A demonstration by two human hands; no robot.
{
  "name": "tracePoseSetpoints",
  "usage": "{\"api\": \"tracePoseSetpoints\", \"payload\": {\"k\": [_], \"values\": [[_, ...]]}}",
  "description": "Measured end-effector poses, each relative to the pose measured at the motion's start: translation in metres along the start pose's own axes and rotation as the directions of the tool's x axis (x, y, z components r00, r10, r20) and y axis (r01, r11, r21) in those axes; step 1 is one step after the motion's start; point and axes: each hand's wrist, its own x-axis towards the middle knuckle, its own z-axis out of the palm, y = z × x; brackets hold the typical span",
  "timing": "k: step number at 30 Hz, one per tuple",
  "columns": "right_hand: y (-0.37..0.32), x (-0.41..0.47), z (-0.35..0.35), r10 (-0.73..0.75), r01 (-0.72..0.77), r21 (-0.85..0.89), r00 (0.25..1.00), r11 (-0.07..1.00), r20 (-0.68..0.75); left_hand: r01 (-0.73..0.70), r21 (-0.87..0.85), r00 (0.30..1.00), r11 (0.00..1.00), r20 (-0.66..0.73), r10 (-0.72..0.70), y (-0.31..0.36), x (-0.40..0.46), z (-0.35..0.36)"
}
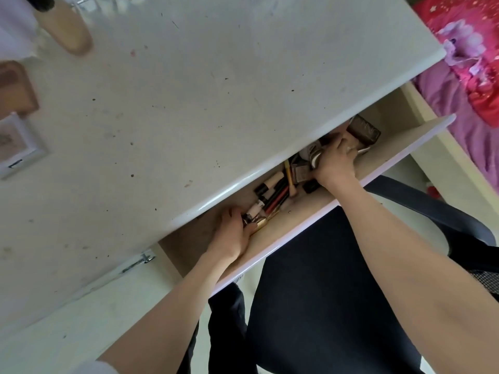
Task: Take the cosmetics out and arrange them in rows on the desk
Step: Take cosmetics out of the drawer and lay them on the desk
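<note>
The cosmetics [272,195], mostly pencils, tubes and small cases, lie jumbled in the open drawer [405,136] under the desk [189,103]; any lettering on them is too blurred to read. The left hand [235,233] grasps a gold tube [262,224] at the pile's near end. The right hand [334,163] clutches several small items beside a dark wrapped box [364,130]. The desktop is pale, smooth and speckled with marks. A dark chair [324,292] stands below, and pink bedding [464,63] lies to the right.

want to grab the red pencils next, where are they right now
In the head view the red pencils lie inside the open drawer, under the desk edge, between the left hand and the right hand.
</note>
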Motion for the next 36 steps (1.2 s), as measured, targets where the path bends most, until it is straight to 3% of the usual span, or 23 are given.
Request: {"api": "tracePoseSetpoints", "payload": {"k": [6,12,15,17,20,23,26,30,36], "values": [[-0.002,-0.016,-0.006,-0.048,0.050,-0.172,0.999,0.984,0.017,-0.074,0.070,0.997,0.995,-0.021,0.075,0.002,-0.001,-0.001],[-0.005,-0.053,-0.026,-0.133,0.135,-0.112,0.991,0.984,0.027,-0.154,0.097,0.984,0.983,-0.075,0.162,0.007,-0.023,-0.016],[-0.009,-0.082,-0.042,-0.114,0.115,0.010,0.992,0.993,-0.047,-0.213,0.112,0.972,0.971,-0.077,0.222,0.014,-0.044,-0.029],[-0.012,-0.102,-0.050,-0.084,0.117,0.202,0.982,0.972,-0.168,-0.251,0.077,0.963,0.965,-0.082,0.258,0.019,-0.058,-0.042],[-0.024,-0.126,-0.054,-0.131,0.326,0.463,0.905,0.824,-0.405,-0.314,-0.022,0.947,0.949,-0.082,0.311,0.025,-0.077,-0.073],[-0.049,-0.136,-0.060,-0.221,0.457,0.517,0.863,0.724,-0.454,-0.355,-0.104,0.929,0.929,-0.150,0.338,0.028,-0.092,-0.111],[-0.087,-0.135,-0.065,-0.305,0.519,0.519,0.842,0.679,-0.444,-0.333,-0.183,0.922,0.925,-0.270,0.279,0.017,-0.095,-0.149],[-0.148,-0.129,-0.068,-0.382,0.567,0.504,0.819,0.651,-0.428,-0.242,-0.312,0.898,0.919,-0.432,0.090,-0.015,-0.084,-0.194],[-0.250,-0.117,-0.060,-0.463,0.604,0.510,0.797,0.612,-0.388,-0.184,-0.440,0.853,0.879,-0.515,-0.079,-0.068,-0.064,-0.246]]}}
